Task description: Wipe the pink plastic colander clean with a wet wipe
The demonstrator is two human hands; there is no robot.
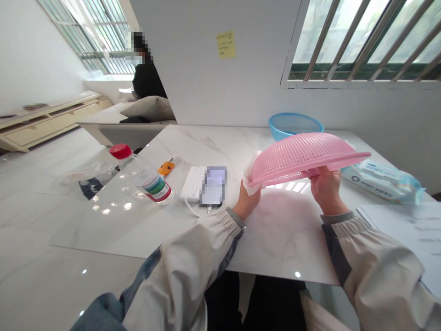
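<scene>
Beige sleeves point(375, 262) foremost; left hand point(246, 202) pinches wipe point(248, 181) on pink colander point(303, 156) rim, right hand point(325, 191) grips underside.

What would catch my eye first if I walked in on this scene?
The bright pink plastic basket stands out most, tilted in mid-air, gripped by the left hand with a white wipe at its rim and the right hand beneath. Behind it sits a blue bowl on the marble table, and a red-capped bottle lies to the left.
</scene>
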